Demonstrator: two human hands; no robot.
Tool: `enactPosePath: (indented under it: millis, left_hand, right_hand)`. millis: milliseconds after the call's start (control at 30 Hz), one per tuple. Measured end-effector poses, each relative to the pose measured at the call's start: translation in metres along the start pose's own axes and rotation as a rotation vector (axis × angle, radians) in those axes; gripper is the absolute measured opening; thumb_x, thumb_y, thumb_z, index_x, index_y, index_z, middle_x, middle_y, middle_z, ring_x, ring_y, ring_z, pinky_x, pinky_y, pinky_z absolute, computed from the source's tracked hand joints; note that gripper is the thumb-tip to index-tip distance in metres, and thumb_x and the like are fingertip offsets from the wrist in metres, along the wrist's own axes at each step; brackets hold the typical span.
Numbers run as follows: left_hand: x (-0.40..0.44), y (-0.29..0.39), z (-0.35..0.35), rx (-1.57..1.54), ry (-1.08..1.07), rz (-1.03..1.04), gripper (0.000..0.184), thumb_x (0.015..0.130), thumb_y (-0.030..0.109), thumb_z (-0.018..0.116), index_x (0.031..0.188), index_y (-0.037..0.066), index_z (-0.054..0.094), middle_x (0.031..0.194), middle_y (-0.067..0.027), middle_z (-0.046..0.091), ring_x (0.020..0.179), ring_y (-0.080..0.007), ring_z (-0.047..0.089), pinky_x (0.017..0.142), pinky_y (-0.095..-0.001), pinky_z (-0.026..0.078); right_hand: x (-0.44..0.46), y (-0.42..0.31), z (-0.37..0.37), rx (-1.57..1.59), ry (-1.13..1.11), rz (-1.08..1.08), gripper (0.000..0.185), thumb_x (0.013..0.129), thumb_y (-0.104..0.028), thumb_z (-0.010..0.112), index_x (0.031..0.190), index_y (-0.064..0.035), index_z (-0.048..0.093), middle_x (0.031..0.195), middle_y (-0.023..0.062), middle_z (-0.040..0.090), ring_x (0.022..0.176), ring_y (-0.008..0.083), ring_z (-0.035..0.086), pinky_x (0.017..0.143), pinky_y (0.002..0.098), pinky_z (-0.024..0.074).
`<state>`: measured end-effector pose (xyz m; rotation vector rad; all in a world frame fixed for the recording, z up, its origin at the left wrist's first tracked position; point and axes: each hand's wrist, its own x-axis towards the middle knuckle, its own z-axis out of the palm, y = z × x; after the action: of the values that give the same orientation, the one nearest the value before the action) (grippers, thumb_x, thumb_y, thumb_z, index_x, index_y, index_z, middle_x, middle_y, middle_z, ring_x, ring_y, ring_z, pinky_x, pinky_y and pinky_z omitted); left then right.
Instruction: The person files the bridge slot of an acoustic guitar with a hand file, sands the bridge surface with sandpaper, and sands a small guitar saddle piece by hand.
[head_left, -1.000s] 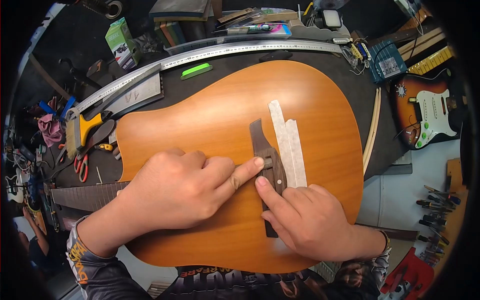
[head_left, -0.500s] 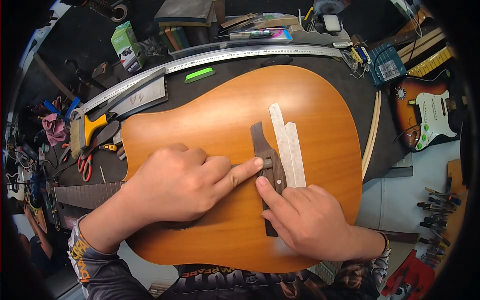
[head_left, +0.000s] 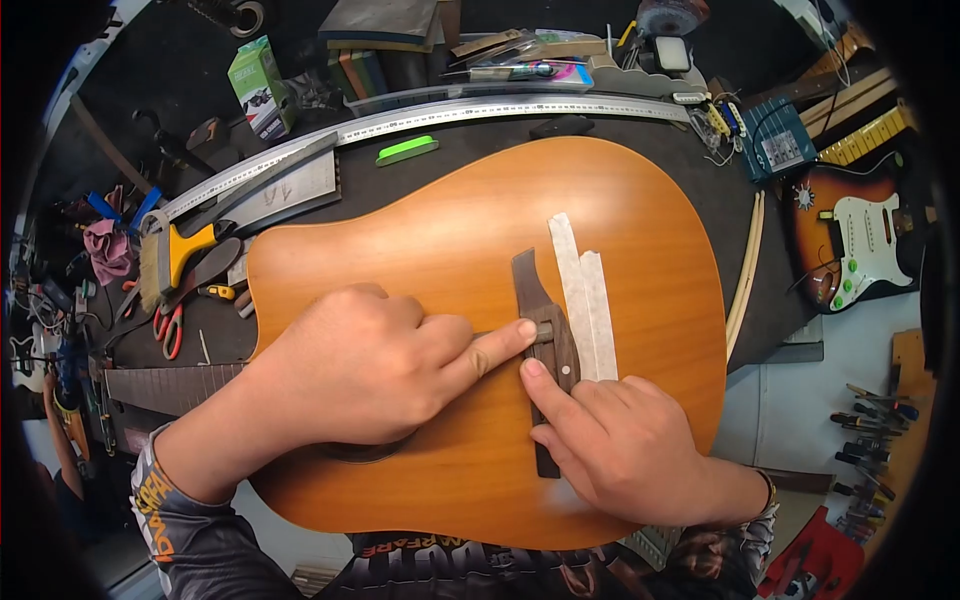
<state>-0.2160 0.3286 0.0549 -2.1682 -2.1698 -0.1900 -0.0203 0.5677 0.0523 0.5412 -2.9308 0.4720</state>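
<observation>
Tools and boxes crowd the dark workbench (head_left: 365, 185), a long steel ruler (head_left: 470, 113) bowed across its far side and a sunburst electric guitar (head_left: 866, 245) off to the right. Nearer the person lies an acoustic guitar (head_left: 420, 245), face up, its dark bridge (head_left: 527, 280) near the middle of the body and strips of pale tape (head_left: 578, 290) just beside it. From where I stand, the left hand (head_left: 375, 365) comes in knuckles up, its index finger stretched out and its tip down on a small dark piece (head_left: 545, 331) at the bridge; the other fingers are folded under, and I can't tell whether they grip anything. Opposite, the right hand (head_left: 625, 440) angles in with index fingertip and thumb tip set apart along the bridge, the remaining fingers bent, their undersides hidden, so any hold there I can't judge either.
</observation>
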Motion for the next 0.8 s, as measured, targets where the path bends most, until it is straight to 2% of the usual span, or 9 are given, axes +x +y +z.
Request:
enactPosePath:
  millis: [100,300,400,500,600,700,800]
  left_hand:
    - [-0.002,-0.001,-0.001,-0.018,-0.006,0.012,0.068,0.097,0.022,0.068,0.164,0.012,0.073,0.079,0.0004,0.059,0.061,-0.0159,0.065,0.053,-0.0345,0.051]
    - [-0.002,0.001,0.001,0.012,0.005,0.012,0.067,0.097,0.023,0.068,0.163,0.013,0.074,0.079,0.0009,0.059,0.059,-0.0154,0.064,0.051,-0.0341,0.050]
    - [-0.003,0.001,0.003,0.023,0.020,0.025,0.066,0.097,0.023,0.068,0.162,0.013,0.075,0.079,0.0014,0.058,0.059,-0.0149,0.063,0.051,-0.0328,0.049]
    - [-0.002,0.004,0.002,0.041,0.016,0.014,0.066,0.097,0.022,0.068,0.162,0.013,0.076,0.079,0.0016,0.058,0.059,-0.0144,0.063,0.050,-0.0318,0.048]
    - [-0.003,0.006,0.001,0.039,0.006,0.020,0.065,0.097,0.022,0.069,0.162,0.013,0.076,0.078,0.0017,0.057,0.059,-0.0141,0.063,0.050,-0.0316,0.048]
    - [-0.004,0.006,0.003,0.019,0.025,0.024,0.065,0.097,0.021,0.069,0.161,0.013,0.076,0.078,0.0019,0.056,0.059,-0.0138,0.063,0.049,-0.0320,0.047]
    - [-0.002,0.007,0.002,0.030,0.025,0.030,0.064,0.097,0.021,0.069,0.160,0.012,0.077,0.077,0.0021,0.056,0.059,-0.0135,0.063,0.049,-0.0319,0.047]
  right_hand:
    - [-0.001,-0.002,-0.005,0.040,-0.048,0.042,0.070,0.095,-0.016,0.089,0.158,0.0050,0.069,0.083,0.0063,0.059,0.068,0.0241,0.062,0.064,0.0400,0.0485]
    - [-0.001,-0.002,-0.004,0.036,-0.044,0.034,0.070,0.095,-0.016,0.089,0.158,0.0050,0.069,0.083,0.0062,0.059,0.069,0.0246,0.062,0.064,0.0404,0.0479]
    - [-0.001,0.001,-0.001,0.016,-0.017,-0.008,0.059,0.103,-0.020,0.083,0.155,0.0065,0.071,0.082,0.0031,0.055,0.065,0.0192,0.059,0.061,0.0367,0.0477]
    - [0.000,0.000,-0.002,0.008,-0.022,-0.003,0.059,0.103,-0.020,0.082,0.155,0.0065,0.071,0.082,0.0035,0.056,0.067,0.0194,0.060,0.062,0.0365,0.0481]
    - [-0.001,-0.002,-0.003,0.055,-0.019,0.039,0.068,0.096,-0.016,0.089,0.158,0.0031,0.070,0.083,0.0061,0.059,0.069,0.0245,0.063,0.065,0.0400,0.0495]
    - [-0.002,0.002,-0.001,0.034,0.000,-0.010,0.058,0.104,-0.020,0.083,0.154,0.0057,0.072,0.083,0.0032,0.056,0.068,0.0196,0.061,0.062,0.0360,0.0489]
    - [-0.003,0.003,-0.001,0.069,0.001,-0.002,0.057,0.104,-0.020,0.084,0.155,0.0034,0.072,0.082,0.0031,0.055,0.067,0.0204,0.061,0.063,0.0363,0.0502]
